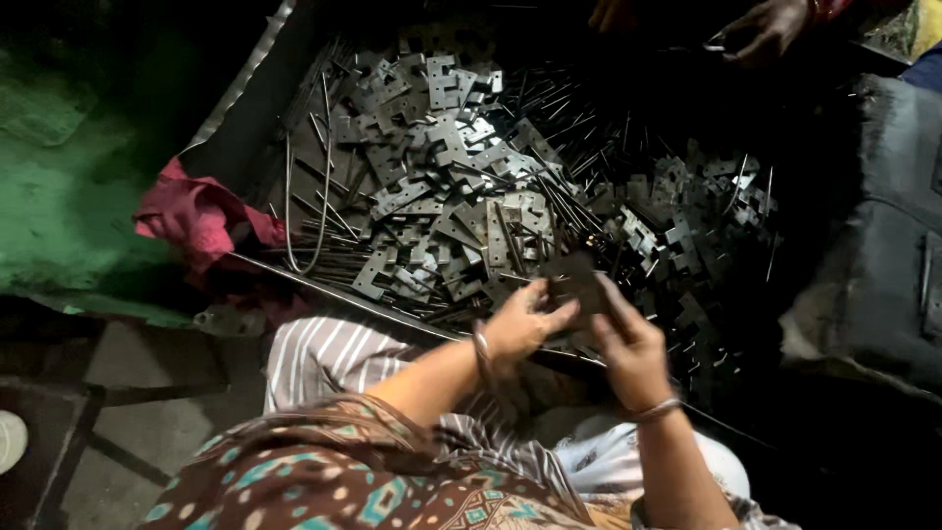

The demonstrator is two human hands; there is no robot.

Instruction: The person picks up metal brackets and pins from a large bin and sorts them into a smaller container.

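My left hand (522, 324) and my right hand (628, 345) meet just above the near edge of a big dark tray (257, 137). Together they hold a flat dark metal hinge plate (577, 283) between the fingertips. A bangle sits on each wrist. Right in front of the hands lies a heap of grey metal hinge plates (442, 167) mixed with several thin metal pins (559, 201). A second, darker pile of plates (706, 211) lies to the right.
A pink cloth (196, 221) is bunched at the tray's left corner, beside a green wall (69, 177). A bent wire loop (306, 211) rests on the tray's left part. Another person's hand (760, 29) works at the far right. Dark sacking (883, 255) lies at right.
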